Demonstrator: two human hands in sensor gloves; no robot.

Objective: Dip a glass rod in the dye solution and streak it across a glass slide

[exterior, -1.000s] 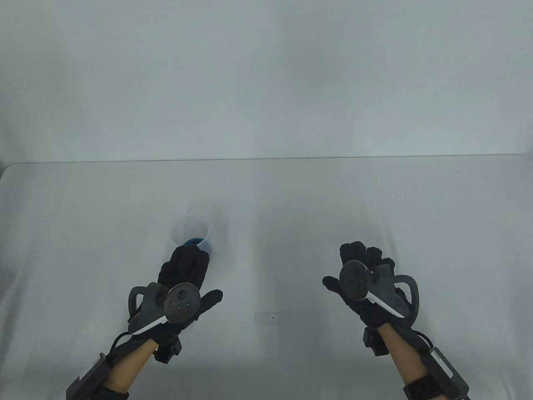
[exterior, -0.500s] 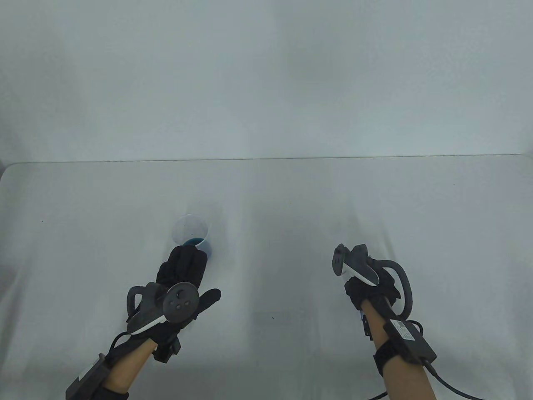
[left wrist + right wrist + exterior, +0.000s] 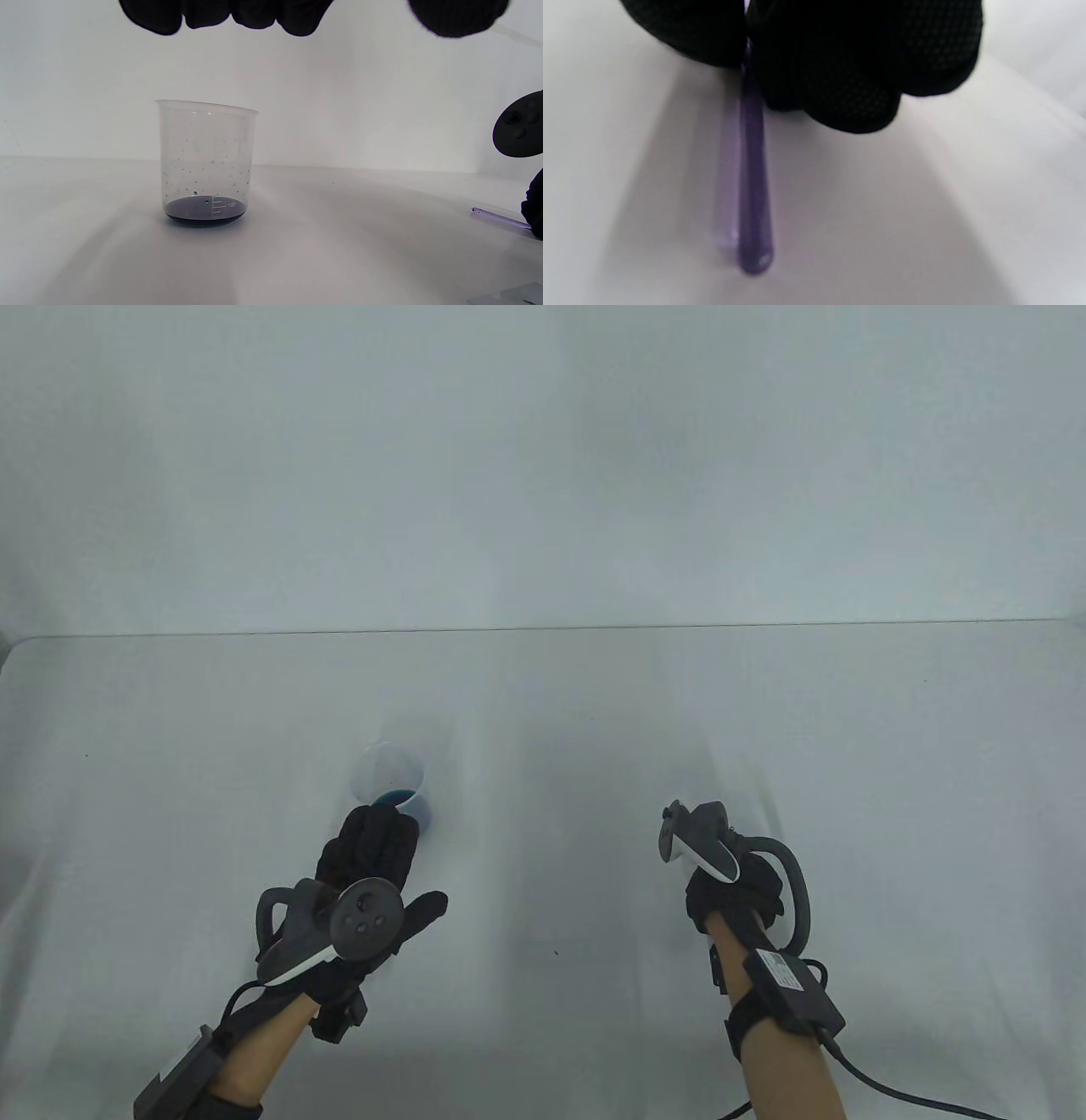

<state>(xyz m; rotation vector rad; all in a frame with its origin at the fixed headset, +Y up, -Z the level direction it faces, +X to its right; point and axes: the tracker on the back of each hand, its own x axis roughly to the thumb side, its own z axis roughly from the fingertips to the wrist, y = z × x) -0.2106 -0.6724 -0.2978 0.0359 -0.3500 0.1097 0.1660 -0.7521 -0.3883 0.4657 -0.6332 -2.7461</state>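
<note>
A clear plastic beaker (image 3: pixel 390 780) with a shallow layer of dark blue dye stands left of centre; it also shows in the left wrist view (image 3: pixel 206 163). My left hand (image 3: pixel 407 857) lies open just in front of it, fingers stretched toward it, not touching. My right hand (image 3: pixel 721 891) is at the right, turned on its side, and pinches a purple-tinted glass rod (image 3: pixel 753 169) between its fingertips (image 3: pixel 840 63). The rod's tip (image 3: pixel 500 219) points left, low over the table. A faint glass slide (image 3: pixel 551 952) lies flat between the hands.
The white table (image 3: pixel 764 712) is bare apart from these things; its far edge meets a white wall. A cable (image 3: pixel 891 1090) trails from my right wrist toward the bottom edge.
My right hand has turned from palm-down onto its side, closed on the rod and shifted slightly left. My left hand and the beaker have barely moved.
</note>
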